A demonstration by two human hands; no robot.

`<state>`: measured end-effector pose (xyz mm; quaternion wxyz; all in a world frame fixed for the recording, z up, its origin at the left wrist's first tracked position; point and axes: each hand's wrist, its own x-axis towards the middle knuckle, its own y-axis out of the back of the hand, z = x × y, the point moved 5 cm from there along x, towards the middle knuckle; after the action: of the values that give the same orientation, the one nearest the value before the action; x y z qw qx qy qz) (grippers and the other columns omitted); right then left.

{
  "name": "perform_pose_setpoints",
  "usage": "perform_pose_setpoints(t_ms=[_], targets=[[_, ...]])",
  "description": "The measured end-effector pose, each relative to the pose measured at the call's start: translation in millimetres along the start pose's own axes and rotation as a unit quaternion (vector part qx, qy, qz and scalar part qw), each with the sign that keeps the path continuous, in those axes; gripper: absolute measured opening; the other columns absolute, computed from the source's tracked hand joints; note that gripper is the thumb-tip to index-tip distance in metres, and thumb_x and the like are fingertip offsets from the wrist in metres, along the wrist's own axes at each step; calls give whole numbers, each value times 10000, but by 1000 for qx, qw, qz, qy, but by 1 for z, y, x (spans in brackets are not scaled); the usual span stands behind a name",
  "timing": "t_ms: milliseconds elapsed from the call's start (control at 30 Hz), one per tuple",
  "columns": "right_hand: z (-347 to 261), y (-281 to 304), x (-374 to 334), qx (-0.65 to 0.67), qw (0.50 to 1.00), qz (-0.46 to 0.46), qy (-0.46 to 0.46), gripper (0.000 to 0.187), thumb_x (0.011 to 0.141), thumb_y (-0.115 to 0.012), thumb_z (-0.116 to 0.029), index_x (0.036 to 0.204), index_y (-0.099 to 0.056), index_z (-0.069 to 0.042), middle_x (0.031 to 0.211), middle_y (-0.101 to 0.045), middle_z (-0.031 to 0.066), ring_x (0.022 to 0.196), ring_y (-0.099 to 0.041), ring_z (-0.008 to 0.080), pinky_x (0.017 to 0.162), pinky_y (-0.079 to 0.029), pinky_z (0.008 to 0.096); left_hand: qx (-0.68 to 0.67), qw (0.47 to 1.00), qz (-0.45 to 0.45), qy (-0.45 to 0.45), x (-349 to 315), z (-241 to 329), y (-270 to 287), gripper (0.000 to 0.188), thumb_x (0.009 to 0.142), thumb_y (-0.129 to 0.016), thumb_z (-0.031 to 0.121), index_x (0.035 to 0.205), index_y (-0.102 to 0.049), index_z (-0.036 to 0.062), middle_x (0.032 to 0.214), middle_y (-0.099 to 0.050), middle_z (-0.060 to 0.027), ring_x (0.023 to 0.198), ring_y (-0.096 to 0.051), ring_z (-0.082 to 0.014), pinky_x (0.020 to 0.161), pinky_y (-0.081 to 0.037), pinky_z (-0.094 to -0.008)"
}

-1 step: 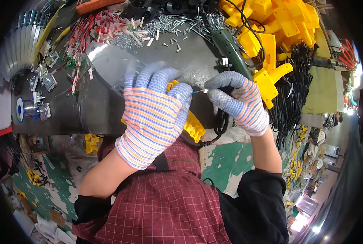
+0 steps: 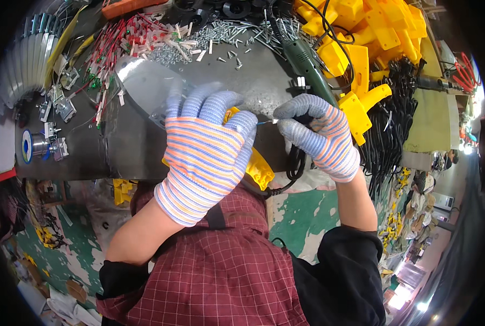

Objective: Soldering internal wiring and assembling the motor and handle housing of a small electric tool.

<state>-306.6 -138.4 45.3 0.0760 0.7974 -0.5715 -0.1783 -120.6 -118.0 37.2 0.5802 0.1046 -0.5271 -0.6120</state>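
Fingers (image 2: 302, 105) of the gloved right hand (image 2: 333, 142) come together at the tips, seemingly clamped on a small white piece (image 2: 275, 121) at the centre of the frame, at the end of a thin wire (image 2: 264, 123). Just left of centre, the left hand (image 2: 205, 144) curls over a yellow housing (image 2: 260, 170); its palm side is hidden, so I cannot tell what its fingers grip. Across the 2 pictures nothing visibly differs: both hands and the white piece keep their places, which suggests fine handling of the wire end at an unchanged step.
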Motion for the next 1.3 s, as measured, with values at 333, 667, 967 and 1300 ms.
perform_pose_setpoints(t_ms=[333,667,967,1300], targets=[[-31,-2,12,-245,951,-68,176,147,839,-698,-90,976,-703,-37,865,-677,81,802,-648,176,736,-511,323,26,999,0,-39,2,3,4,183,753,-727,218,920,-704,146,1113,-633,-77,1158,-557,-355,1067,-322,-580],[-17,-3,21,-75,988,-111,72,176,850,-713,-103,1000,-714,-11,915,-718,76,871,-666,142,816,-521,283,-70,996,-51,33,3,-8,2,176,764,-734,200,899,-705,90,1078,-654,-85,1144,-563,-352,1010,-372,-508],[-19,-17,26,-55,988,-143,-21,162,863,-712,-121,988,-718,-17,900,-723,73,852,-675,151,802,-529,289,-89,993,-72,41,3,-11,1,158,752,-746,196,859,-707,86,1063,-662,-99,1140,-568,-354,984,-391,-487],[-15,-9,15,-42,996,-52,56,192,867,-701,-124,1027,-698,-18,888,-709,70,867,-670,123,808,-545,295,-124,988,-65,67,0,-21,-2,145,709,-761,193,808,-732,91,992,-680,-119,1105,-592,-347,978,-414,-462]])
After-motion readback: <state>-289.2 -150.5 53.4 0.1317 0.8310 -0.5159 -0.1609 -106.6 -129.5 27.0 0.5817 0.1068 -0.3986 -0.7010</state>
